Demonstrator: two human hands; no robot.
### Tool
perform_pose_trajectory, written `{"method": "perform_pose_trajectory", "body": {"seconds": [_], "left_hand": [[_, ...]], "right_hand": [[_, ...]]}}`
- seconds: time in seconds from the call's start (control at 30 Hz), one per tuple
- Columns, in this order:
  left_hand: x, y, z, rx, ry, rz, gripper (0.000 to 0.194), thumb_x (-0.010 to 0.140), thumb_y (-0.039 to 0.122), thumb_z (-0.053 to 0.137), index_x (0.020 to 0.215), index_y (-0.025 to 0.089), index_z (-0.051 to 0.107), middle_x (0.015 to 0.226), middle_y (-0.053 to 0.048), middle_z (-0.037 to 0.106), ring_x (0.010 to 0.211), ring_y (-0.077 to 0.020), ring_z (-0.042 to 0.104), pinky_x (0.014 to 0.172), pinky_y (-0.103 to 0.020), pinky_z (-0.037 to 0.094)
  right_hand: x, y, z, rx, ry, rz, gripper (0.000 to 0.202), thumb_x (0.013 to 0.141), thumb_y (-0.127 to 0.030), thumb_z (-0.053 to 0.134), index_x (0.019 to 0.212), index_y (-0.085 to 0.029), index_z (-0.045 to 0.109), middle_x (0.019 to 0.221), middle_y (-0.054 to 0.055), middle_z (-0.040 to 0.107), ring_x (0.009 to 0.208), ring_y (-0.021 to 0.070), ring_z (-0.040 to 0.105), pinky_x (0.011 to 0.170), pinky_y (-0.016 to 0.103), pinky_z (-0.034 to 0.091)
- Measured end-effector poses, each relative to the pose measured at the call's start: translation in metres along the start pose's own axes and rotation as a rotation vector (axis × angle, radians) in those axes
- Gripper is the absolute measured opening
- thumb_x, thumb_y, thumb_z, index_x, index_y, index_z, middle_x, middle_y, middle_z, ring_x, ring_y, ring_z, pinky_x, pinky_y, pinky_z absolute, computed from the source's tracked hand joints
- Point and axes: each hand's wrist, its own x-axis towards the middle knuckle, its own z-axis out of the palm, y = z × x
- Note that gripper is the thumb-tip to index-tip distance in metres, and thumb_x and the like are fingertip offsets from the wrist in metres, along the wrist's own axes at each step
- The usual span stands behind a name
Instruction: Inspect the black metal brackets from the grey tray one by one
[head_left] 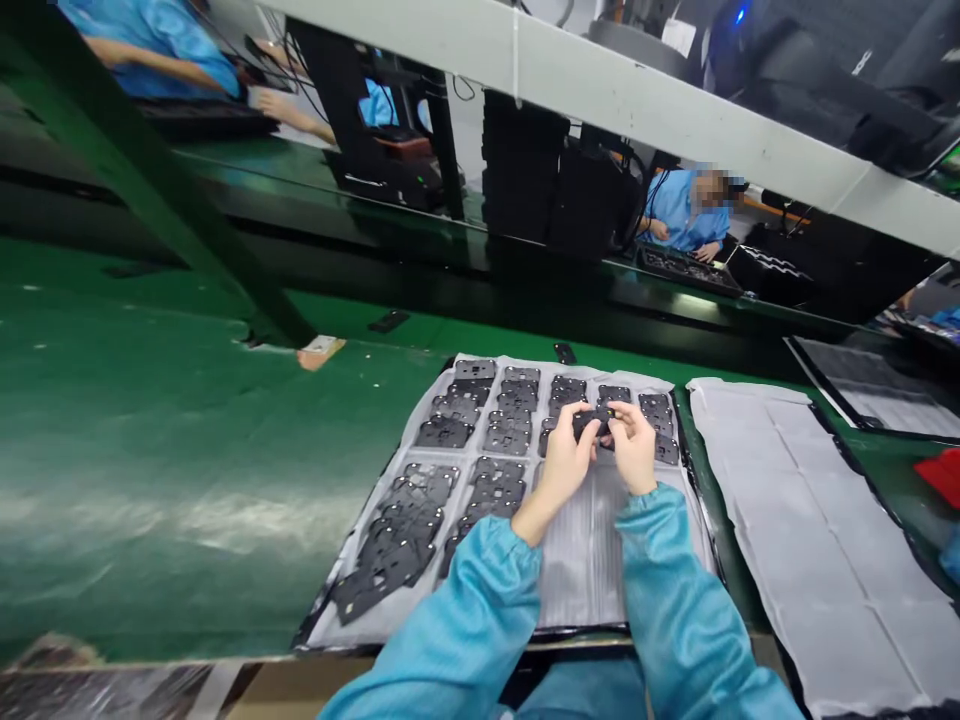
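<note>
Both of my hands hold a small black plate-like part [592,422] above a tray lined with white sheet [577,560]. My left hand [568,450] grips its left end, and my right hand [631,440] pinches the right end. Fingers hide much of the part. Rows of similar black parts with cut-outs [405,515] overlap in the tray's left compartments. More black parts [510,410] fill the far compartments, partly behind my hands.
A second tray with a white liner [810,530] lies to the right. A green post [165,190] rises at the left from the green bench [150,440]. A pale shelf beam [600,95] crosses overhead. Co-workers in blue [686,210] sit across the bench.
</note>
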Motion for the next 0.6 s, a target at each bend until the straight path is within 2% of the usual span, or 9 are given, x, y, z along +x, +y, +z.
{"method": "perform_pose_trajectory", "body": {"seconds": [0.1, 0.23, 0.4, 0.47, 0.6], "left_hand": [[0.0004, 0.0015, -0.0005, 0.006, -0.011, -0.014, 0.032, 0.089, 0.037, 0.054, 0.114, 0.017, 0.049, 0.057, 0.004, 0.053, 0.047, -0.0123, 0.052, 0.05, -0.022, 0.04], [-0.0001, 0.0056, -0.0001, 0.039, -0.024, -0.015, 0.031, 0.09, 0.037, 0.053, 0.113, 0.017, 0.049, 0.057, 0.004, 0.053, 0.047, -0.0124, 0.053, 0.052, -0.023, 0.042], [-0.0011, 0.0068, 0.0002, 0.057, -0.021, -0.015, 0.031, 0.09, 0.038, 0.052, 0.114, 0.018, 0.049, 0.06, 0.003, 0.056, 0.048, -0.0127, 0.054, 0.052, -0.023, 0.042], [-0.0009, 0.0058, -0.0002, 0.042, -0.011, -0.023, 0.031, 0.09, 0.038, 0.052, 0.113, 0.017, 0.049, 0.061, 0.002, 0.057, 0.048, -0.0125, 0.054, 0.052, -0.023, 0.042], [-0.0007, 0.0058, -0.0003, 0.009, -0.001, -0.03, 0.032, 0.089, 0.039, 0.054, 0.112, 0.017, 0.049, 0.061, 0.003, 0.057, 0.047, -0.0123, 0.054, 0.051, -0.023, 0.042]], "right_hand": [[0.0029, 0.0021, -0.0015, 0.03, -0.006, 0.037, 0.025, 0.078, -0.03, 0.061, 0.1, -0.017, 0.064, 0.084, 0.001, 0.063, 0.048, 0.0058, 0.054, 0.047, 0.02, 0.05], [0.0043, 0.0022, -0.0019, 0.075, 0.024, 0.054, 0.025, 0.078, -0.034, 0.066, 0.094, -0.016, 0.064, 0.077, 0.0, 0.063, 0.048, 0.0072, 0.055, 0.044, 0.019, 0.048], [0.0025, 0.0003, -0.0014, 0.106, 0.043, 0.058, 0.028, 0.085, -0.042, 0.057, 0.094, -0.016, 0.065, 0.079, 0.001, 0.063, 0.047, 0.0071, 0.053, 0.042, 0.02, 0.045], [0.0026, 0.0011, -0.0017, 0.143, 0.014, 0.075, 0.028, 0.086, -0.04, 0.055, 0.097, -0.017, 0.065, 0.077, 0.0, 0.062, 0.047, 0.0073, 0.053, 0.043, 0.02, 0.045], [0.004, 0.0034, -0.0019, 0.143, -0.027, 0.1, 0.025, 0.079, -0.03, 0.061, 0.1, -0.017, 0.066, 0.075, -0.001, 0.061, 0.045, 0.0067, 0.053, 0.043, 0.02, 0.044]]}}
